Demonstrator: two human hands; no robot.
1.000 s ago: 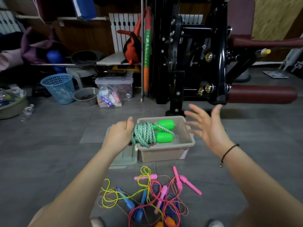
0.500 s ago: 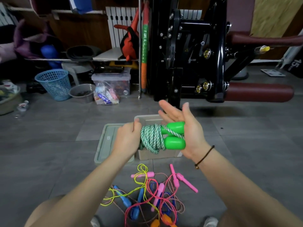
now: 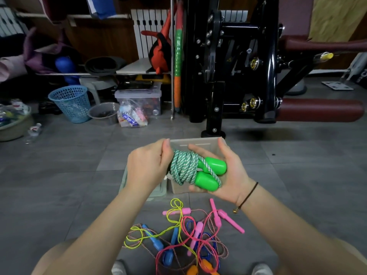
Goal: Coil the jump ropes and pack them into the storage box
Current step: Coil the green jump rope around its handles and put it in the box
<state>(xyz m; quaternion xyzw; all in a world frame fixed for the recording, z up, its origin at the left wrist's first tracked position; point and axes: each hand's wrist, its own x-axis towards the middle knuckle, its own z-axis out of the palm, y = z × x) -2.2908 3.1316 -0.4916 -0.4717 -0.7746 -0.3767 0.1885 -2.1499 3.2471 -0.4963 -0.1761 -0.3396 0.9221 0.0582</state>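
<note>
A green jump rope (image 3: 185, 167), coiled around its two green handles, hangs above the beige storage box (image 3: 195, 142). My left hand (image 3: 148, 167) grips the coil's left end. My right hand (image 3: 228, 175) cups the handles from the right and below. Both hands hide most of the box, and its lid (image 3: 158, 192) lies flat on the floor at its left. Near my feet lies a tangle of loose ropes (image 3: 184, 239) with pink, blue, orange and yellow parts.
A black exercise machine (image 3: 234, 66) with dark red pads stands close behind the box. At the back left are a blue basket (image 3: 70, 103), a grey bowl (image 3: 103, 114), a clear bin (image 3: 139, 100) and cluttered shelves. Grey tile floor lies left and right.
My right hand came in from the right and closed under the green handles. The bundle has lifted toward me, above the box, with my left hand still gripping it.
</note>
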